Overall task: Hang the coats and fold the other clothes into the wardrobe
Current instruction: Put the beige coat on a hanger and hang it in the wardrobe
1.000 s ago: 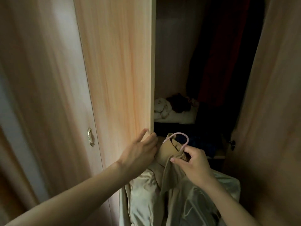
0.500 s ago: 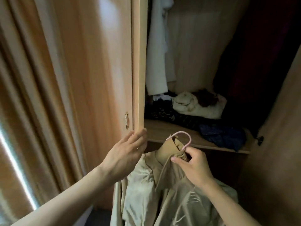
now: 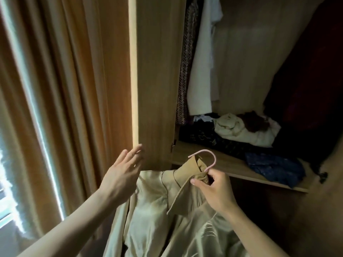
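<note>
My left hand (image 3: pixel 122 175) is spread, fingers straight and holding nothing, its fingertips up against the lit front edge of the pale wooden wardrobe door (image 3: pixel 157 80); I cannot tell whether they actually touch the wood. My right hand (image 3: pixel 216 190) is curled tight, thumb and fingers pinching the neck of the thin pink hanger hook (image 3: pixel 210 154) together with the collar of the tan coat with a pale satin lining (image 3: pixel 167 210). The coat is on that hanger and hangs from my grip in front of the open wardrobe, its collar just below the front lip of the light wooden shelf (image 3: pixel 228 165), its body falling out of view at the bottom; it is not yet hung inside. The hook curves up above my fingers, its open end pointing left. Inside, a white hanging garment (image 3: pixel 202 71) drops along the left wall beside a narrow patterned brown garment (image 3: pixel 185 71), and a dark red hanging garment (image 3: pixel 306 89) fills the right side. On the shelf lie a crumpled cream garment (image 3: pixel 241 130), a dark patterned cloth (image 3: pixel 200 136) to its left, and a folded blue patterned cloth (image 3: pixel 274 166) nearer the front. A small dark door knob (image 3: pixel 323 176) shows at the far right. To my left an orange-brown curtain (image 3: pixel 65 89) hangs beside a bright window (image 3: pixel 11 164).
</note>
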Action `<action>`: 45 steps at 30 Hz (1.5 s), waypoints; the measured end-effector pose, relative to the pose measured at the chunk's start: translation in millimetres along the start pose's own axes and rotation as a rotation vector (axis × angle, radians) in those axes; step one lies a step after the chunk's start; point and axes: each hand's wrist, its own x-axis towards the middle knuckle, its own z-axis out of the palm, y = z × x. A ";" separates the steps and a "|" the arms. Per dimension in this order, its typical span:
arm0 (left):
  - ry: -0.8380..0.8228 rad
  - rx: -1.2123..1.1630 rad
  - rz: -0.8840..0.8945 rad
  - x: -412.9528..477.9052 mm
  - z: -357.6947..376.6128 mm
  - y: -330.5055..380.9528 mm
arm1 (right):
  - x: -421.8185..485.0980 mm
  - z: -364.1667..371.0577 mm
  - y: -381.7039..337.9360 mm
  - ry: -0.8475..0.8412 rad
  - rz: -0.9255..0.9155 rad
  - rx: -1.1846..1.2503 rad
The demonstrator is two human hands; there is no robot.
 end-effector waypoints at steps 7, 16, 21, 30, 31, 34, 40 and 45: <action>0.017 -0.026 -0.022 3.4 4.7 18.8 | 9.2 0.5 -6.0 -0.012 -0.002 0.009; 0.108 -0.281 -0.223 10.3 -7.0 47.6 | 3.2 -1.0 -14.2 -0.020 -0.041 -0.083; 0.254 -0.675 -0.052 21.4 -38.9 99.3 | -2.6 -23.4 -20.4 0.001 -0.016 -0.107; 0.435 -0.698 0.007 61.7 -41.5 176.5 | -9.0 -89.5 -52.1 0.162 -0.103 -0.145; 0.459 -0.710 0.011 69.0 -42.8 182.6 | -9.2 -97.1 -55.4 0.185 -0.118 -0.163; 0.513 -0.710 0.053 92.3 -50.3 199.2 | -6.0 -121.2 -64.4 0.229 -0.137 -0.176; 0.610 -0.700 0.111 142.6 -65.0 223.0 | 19.1 -176.7 -82.2 0.185 -0.218 -0.303; 0.689 -0.766 0.063 193.3 -75.6 239.4 | 34.1 -233.2 -78.3 0.221 -0.257 -0.552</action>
